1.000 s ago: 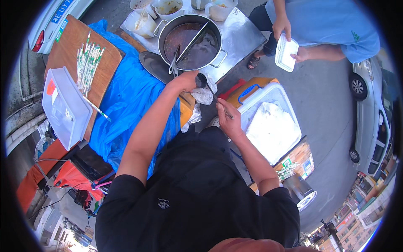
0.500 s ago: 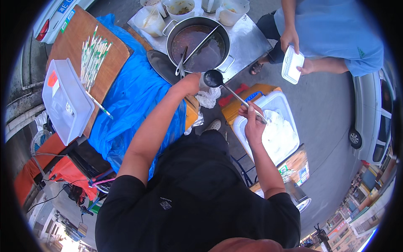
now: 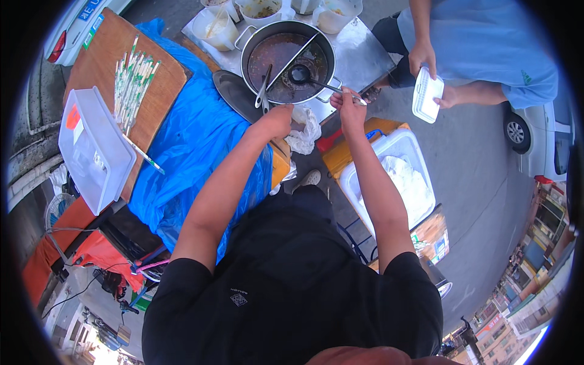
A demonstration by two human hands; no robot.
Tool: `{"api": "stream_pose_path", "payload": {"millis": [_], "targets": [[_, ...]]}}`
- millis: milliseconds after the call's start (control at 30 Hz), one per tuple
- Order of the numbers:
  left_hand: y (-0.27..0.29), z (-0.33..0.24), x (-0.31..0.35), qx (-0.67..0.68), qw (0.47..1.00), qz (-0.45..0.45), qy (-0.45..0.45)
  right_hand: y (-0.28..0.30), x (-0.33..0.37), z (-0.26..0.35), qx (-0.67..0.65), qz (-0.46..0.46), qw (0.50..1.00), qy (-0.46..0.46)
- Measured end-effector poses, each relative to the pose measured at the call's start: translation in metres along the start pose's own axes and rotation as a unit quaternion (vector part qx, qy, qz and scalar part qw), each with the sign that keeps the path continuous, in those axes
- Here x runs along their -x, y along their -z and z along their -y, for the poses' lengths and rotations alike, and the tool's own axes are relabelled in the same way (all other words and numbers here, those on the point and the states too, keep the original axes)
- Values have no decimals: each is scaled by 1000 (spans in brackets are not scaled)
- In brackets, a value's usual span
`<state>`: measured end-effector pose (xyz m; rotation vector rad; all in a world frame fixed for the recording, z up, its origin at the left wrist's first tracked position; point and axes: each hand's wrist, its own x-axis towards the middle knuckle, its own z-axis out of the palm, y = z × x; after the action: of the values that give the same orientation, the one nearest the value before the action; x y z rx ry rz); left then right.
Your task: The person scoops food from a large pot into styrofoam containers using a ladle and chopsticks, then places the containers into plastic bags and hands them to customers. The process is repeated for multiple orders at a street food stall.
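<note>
A big metal pot [image 3: 328,56] split by a divider holds dark reddish broth. My right hand [image 3: 348,104] grips the handle of a black ladle [image 3: 299,75], whose bowl sits over the broth in the pot's right half. My left hand [image 3: 277,120] is closed at the pot's near rim, by a white plastic bag [image 3: 306,135] and just below metal tongs [image 3: 263,92] that lean in the pot. Whether it holds the bag I cannot tell.
White tubs [image 3: 219,27] stand behind the pot on a steel table [image 3: 359,52]. A blue tarp [image 3: 188,146], a wooden board with chopsticks [image 3: 131,82], a clear lidded box [image 3: 91,149] lie left. A white cooler [image 3: 395,176] sits right. Another person [image 3: 480,48] holds a white container [image 3: 426,94].
My right hand has swung the ladle from over the white cooler up into the pot. My left hand stayed by the pot's near rim.
</note>
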<state>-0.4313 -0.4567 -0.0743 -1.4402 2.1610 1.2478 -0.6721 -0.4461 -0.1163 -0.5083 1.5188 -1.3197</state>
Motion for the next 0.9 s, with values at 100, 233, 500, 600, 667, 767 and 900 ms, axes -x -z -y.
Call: {"api": "stream_pose_path", "payload": {"millis": [100,233,500,600,667,767,900], "targets": [[-2,4,1,0,1000,-2,-14,3,0,-5,-12,7,999,-33],[1,1,4,24,1000,0,-3,22,23,-43,102,39,993,-51],[-6,2,5,-17,1000,-7,-23,22,60,-147,108,71,938,-320],[1,-5,10,-33,999,-6,-32,35,78,-146,63,32,952,-296],[5,-11,16,-48,998,-4,-44,48,85,-135,71,24,963,-257],[6,-12,30,-57,998,-7,-38,47,117,-74,77,7,972,-222],[7,-43,51,-84,991,-56,-89,67,154,-17,-19,28,985,-170]]}}
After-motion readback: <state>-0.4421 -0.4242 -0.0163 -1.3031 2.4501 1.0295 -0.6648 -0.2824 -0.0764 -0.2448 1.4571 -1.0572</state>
